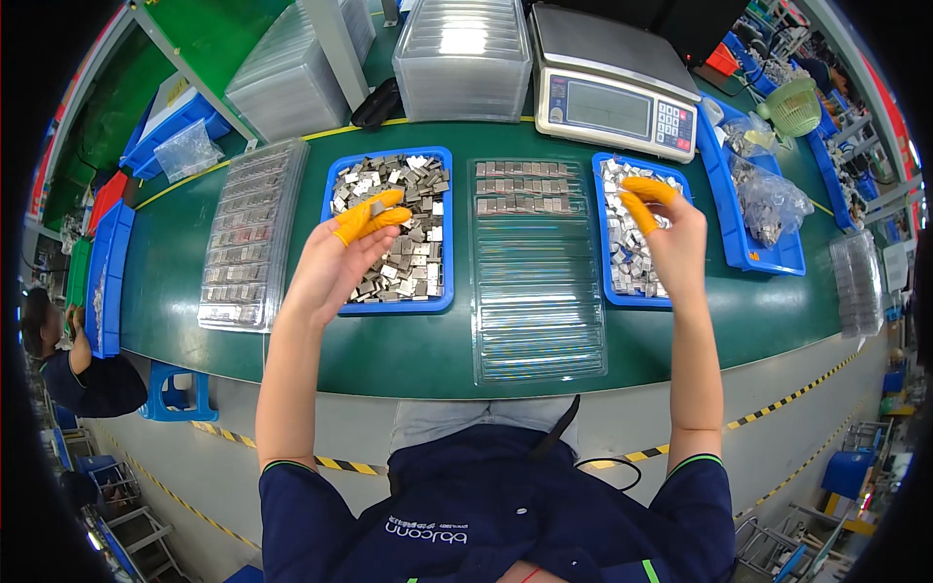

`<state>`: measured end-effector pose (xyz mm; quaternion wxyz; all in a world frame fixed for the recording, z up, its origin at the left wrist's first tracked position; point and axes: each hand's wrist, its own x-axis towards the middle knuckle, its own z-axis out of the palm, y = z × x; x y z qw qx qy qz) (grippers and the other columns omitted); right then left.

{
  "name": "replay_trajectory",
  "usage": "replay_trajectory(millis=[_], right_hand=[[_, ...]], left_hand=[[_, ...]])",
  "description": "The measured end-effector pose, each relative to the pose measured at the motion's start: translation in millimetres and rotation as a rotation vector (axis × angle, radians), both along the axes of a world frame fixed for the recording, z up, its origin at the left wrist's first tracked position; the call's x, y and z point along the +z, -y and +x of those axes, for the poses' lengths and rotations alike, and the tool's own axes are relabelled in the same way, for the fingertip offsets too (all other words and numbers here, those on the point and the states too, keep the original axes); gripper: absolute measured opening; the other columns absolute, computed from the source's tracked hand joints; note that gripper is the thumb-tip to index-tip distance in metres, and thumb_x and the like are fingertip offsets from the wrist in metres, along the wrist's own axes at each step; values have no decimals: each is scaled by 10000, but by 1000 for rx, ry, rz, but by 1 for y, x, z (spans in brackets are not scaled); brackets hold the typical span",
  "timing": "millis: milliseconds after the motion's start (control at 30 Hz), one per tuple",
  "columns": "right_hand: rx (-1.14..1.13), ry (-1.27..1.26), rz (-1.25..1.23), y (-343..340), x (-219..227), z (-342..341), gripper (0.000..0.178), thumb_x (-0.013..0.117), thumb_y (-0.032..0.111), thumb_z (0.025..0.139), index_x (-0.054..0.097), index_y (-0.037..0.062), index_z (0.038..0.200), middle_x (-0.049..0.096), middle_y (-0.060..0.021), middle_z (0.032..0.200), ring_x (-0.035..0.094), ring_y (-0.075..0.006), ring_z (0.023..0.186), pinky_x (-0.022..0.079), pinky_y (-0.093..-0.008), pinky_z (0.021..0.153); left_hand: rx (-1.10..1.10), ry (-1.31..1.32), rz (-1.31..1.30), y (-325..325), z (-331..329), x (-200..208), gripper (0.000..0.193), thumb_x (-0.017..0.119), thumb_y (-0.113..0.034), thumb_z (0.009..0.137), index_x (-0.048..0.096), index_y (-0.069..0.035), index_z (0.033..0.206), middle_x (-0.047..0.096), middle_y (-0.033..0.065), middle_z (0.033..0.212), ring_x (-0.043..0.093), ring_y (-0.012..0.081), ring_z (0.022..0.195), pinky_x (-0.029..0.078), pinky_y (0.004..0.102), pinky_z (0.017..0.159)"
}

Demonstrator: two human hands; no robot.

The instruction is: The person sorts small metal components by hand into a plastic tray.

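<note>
My left hand [338, 260], with yellow finger cots on its fingertips, is over the left blue bin [448, 243]. It pinches a small grey metal piece [377, 208] between thumb and finger. That bin is heaped with small flat metal pieces [403, 264]. Above the right blue bin [637, 300], my right hand [678, 238] has its yellow-covered fingertips bent together; whatever lies between them is too small to tell. Silvery metal parts [632, 255] fill this bin. Between the bins lies a clear slotted plastic tray [539, 301], its far rows holding small metal pieces [523, 185].
A stack of filled clear trays [251, 238] stands at the left. Behind are stacked clear trays [462, 58] and a digital scale [612, 102]. At the right, a blue bin [736, 248] holds plastic bags. Another person [92, 374] sits at far left.
</note>
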<state>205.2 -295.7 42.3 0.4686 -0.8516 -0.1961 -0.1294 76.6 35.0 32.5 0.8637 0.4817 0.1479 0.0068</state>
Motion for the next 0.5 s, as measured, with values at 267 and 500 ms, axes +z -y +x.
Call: replay_trajectory(millis=[267, 500], right_hand=[[444, -418, 458, -88, 9, -29, 222, 663, 21, 794, 626, -11, 1010, 657, -83, 915, 626, -134, 845, 494, -235, 770], [333, -559, 535, -82, -7, -42, 210, 677, 22, 790, 628, -34, 986, 661, -92, 921, 634, -130, 819, 506, -236, 761]], left_hand=[[-122, 26, -59, 60, 22, -3, 308, 585, -161, 882, 572, 24, 1128, 635, 82, 983, 576, 88, 824, 481, 198, 755], [-121, 76, 279, 87, 31, -10, 220, 647, -95, 829, 626, 29, 1009, 657, 100, 913, 591, 110, 796, 472, 203, 744]])
